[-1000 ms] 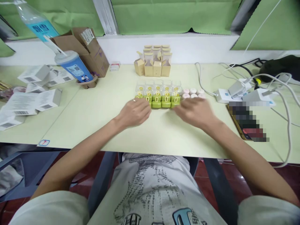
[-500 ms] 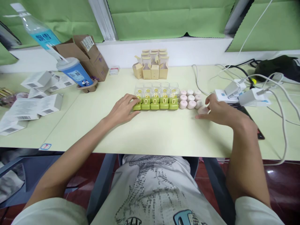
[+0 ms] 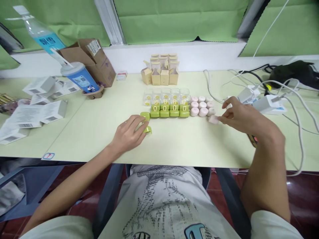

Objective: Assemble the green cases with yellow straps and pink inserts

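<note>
My left hand [image 3: 129, 133] is closed at the fingertips on a small green case piece [image 3: 147, 129], low over the table in front of the rows. Another green piece [image 3: 145, 116] lies just beyond those fingers, beside several green cases with pale loops [image 3: 164, 112] standing side by side. Clear plastic cups with yellow marks [image 3: 165, 94] line up behind the green cases. To their right sit pale pink round pieces [image 3: 194, 111] in a block. At that block's near right corner, my right hand [image 3: 241, 114] pinches one tilted pale pink round piece [image 3: 213, 119].
Open cream cartons [image 3: 164, 77] stand at the back. On the left are a cardboard box [image 3: 107, 66], a blue cup [image 3: 83, 78], a bottle [image 3: 47, 38] and white boxes [image 3: 52, 113]. White chargers [image 3: 266, 103] and cables crowd the right. A dark cap-like item [image 3: 294, 73] lies behind them.
My left hand has drawn a green piece toward me, away from the row's left end. My right hand has shifted slightly right and lifted, its fingertips still at the pale pink round piece.
</note>
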### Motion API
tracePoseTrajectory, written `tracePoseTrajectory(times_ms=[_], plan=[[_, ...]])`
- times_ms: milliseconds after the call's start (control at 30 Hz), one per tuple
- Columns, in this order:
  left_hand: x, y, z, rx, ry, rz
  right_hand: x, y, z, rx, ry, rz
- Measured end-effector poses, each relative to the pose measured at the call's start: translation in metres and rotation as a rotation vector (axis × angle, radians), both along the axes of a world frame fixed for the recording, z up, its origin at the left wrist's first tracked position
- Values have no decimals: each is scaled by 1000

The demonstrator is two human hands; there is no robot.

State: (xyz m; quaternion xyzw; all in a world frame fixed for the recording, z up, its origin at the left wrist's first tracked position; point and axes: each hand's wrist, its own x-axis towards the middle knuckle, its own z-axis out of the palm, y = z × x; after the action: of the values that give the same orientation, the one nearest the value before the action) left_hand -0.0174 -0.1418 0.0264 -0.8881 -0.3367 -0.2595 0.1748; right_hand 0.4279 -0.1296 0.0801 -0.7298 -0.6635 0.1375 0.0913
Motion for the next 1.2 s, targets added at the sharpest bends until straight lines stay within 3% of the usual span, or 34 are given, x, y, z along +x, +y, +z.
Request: tracePoseTrajectory(times_ms=[167, 267, 400, 500, 633, 767, 900, 1033, 1200], plan=[[13, -3, 10, -52, -256, -37, -12, -1, 0, -9, -44, -21], [11, 13, 15, -170, -207, 31, -22, 4, -4, -16, -117, -13], [5, 18, 8, -320, -50, 89, -25, 9, -8, -5, -154, -41], [7, 4, 7, -267, -37, 107, -19, 2, -6, 12, -142, -38], [26, -9, 26, -203, -312, 20, -14, -17, 6, 70, -132, 64], [58, 7, 49, -402, -630, -70, -33, -26, 23, 316, 154, 365], [78, 24, 49, -709, -867, -121, -77, -23, 28, 399, 685, 640], [75, 18, 43, -768, -794, -216, -114, -23, 19, 482, 892, 639], [67, 2, 60, -715, -785, -213, -120, -24, 13, 612, 865, 609]])
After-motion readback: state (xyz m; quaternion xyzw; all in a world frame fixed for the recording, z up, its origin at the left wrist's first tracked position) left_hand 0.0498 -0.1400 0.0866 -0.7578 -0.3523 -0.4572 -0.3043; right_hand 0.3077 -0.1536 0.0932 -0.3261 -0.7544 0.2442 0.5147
